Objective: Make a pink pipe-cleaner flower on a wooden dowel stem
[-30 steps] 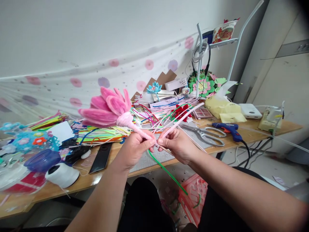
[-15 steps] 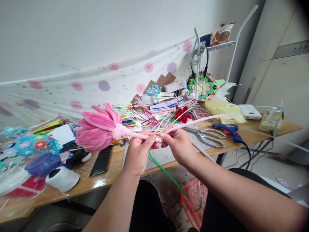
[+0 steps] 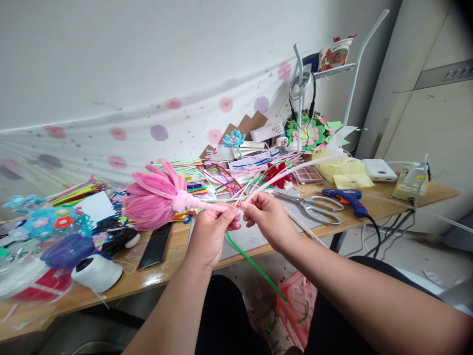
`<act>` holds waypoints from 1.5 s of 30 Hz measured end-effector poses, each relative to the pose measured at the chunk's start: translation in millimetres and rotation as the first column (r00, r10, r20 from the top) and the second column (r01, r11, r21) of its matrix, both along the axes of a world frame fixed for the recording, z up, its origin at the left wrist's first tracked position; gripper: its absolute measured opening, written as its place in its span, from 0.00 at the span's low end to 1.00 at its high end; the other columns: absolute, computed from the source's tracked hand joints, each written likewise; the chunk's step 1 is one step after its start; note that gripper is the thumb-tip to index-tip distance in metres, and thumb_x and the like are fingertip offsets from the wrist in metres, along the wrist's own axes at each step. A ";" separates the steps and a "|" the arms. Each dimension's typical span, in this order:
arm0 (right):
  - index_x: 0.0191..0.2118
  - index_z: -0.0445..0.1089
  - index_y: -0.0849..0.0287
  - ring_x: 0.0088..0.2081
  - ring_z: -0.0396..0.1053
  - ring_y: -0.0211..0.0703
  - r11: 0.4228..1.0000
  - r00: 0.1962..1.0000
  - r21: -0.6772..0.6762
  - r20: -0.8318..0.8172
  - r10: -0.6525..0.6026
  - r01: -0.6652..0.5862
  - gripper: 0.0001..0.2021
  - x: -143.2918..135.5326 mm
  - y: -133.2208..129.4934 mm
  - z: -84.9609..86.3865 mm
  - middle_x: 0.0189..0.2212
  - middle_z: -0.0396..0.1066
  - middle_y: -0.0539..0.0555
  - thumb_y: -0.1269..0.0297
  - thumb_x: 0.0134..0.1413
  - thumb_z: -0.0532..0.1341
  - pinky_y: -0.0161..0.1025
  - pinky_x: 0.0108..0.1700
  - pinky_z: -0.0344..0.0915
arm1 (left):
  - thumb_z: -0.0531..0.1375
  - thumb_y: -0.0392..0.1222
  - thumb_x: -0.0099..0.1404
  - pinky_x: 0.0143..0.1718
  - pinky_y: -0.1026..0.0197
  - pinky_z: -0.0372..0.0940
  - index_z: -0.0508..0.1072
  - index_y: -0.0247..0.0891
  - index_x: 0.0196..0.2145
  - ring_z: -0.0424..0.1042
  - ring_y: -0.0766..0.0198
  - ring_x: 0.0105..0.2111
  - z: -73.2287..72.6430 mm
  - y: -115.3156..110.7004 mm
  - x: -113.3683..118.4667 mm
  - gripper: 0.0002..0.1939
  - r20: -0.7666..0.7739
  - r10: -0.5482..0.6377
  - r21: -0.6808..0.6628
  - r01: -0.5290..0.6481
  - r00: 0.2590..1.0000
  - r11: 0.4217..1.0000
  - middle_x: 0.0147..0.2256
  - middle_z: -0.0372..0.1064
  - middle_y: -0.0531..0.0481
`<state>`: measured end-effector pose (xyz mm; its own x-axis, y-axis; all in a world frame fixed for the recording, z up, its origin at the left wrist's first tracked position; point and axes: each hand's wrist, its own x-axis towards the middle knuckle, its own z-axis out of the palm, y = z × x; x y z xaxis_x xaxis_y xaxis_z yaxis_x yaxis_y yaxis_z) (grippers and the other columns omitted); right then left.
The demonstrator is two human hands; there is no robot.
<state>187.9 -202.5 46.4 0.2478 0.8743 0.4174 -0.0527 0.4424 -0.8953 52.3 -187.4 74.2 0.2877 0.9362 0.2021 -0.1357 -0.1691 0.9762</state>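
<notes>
A large pink pipe-cleaner flower [image 3: 153,199] lies sideways over the table, its head to the left and its pale pink wrapped stem [image 3: 207,206] running right. My left hand [image 3: 212,234] is closed, thumb and fingers pinching that stem near its end. Right beside it, my right hand [image 3: 271,219] pinches a long pale pink pipe cleaner [image 3: 291,173], whose free end sticks out up and to the right. The fingertips of both hands almost meet, and they hide where strip and stem join. A green pipe cleaner [image 3: 254,266] hangs below the hands past the table edge.
Scissors [image 3: 314,209] and a blue glue gun [image 3: 343,197] lie to the right. On the left are a phone [image 3: 155,246], a white thread spool [image 3: 96,272] and a blue bowl [image 3: 68,251]. Loose pipe cleaners cover the back; a red bag [image 3: 295,305] is below.
The flower has shifted slightly right. My right hand has moved a little left, closer to my left hand, and the strip's free end now points more steeply upward.
</notes>
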 end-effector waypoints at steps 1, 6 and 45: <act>0.26 0.67 0.60 0.20 0.66 0.38 1.000 1.000 -0.006 0.010 -0.028 0.028 0.13 2.9 -1.0 -1.2 0.18 0.68 0.49 0.55 0.52 0.62 0.36 0.23 0.67 | 0.66 0.42 0.54 0.26 0.65 0.65 0.74 0.33 0.25 0.68 0.69 0.24 -0.7 0.3 -0.3 0.08 -0.002 0.025 0.006 -0.025 1.000 1.000 0.24 0.68 0.53; 0.36 0.73 0.58 0.41 0.71 0.48 0.824 0.812 0.521 0.369 -0.452 0.222 0.04 18.4 -7.6 -2.6 0.37 0.75 0.58 0.66 0.53 0.63 0.48 0.46 0.67 | 0.65 0.41 0.54 0.25 0.66 0.65 0.73 0.33 0.25 0.67 0.69 0.24 -1.9 0.7 -2.2 0.08 -0.020 0.104 0.039 -0.104 0.994 0.994 0.24 0.67 0.53; 0.24 0.60 0.57 0.19 0.51 0.34 0.993 0.980 0.017 0.161 0.114 -0.118 0.13 5.6 -11.3 11.3 0.16 0.55 0.44 0.56 0.54 0.56 0.32 0.22 0.51 | 0.72 0.44 0.44 0.20 0.64 0.64 0.69 0.35 0.24 0.66 0.68 0.17 41.2 21.6 -1.8 0.16 0.025 -0.038 0.154 0.034 0.999 0.987 0.18 0.67 0.55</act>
<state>193.5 -213.7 57.7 0.0735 0.8813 0.4668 0.0377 0.4652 -0.8844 50.5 -165.7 115.4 0.3129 0.8825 0.3512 -0.1712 -0.3113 0.9348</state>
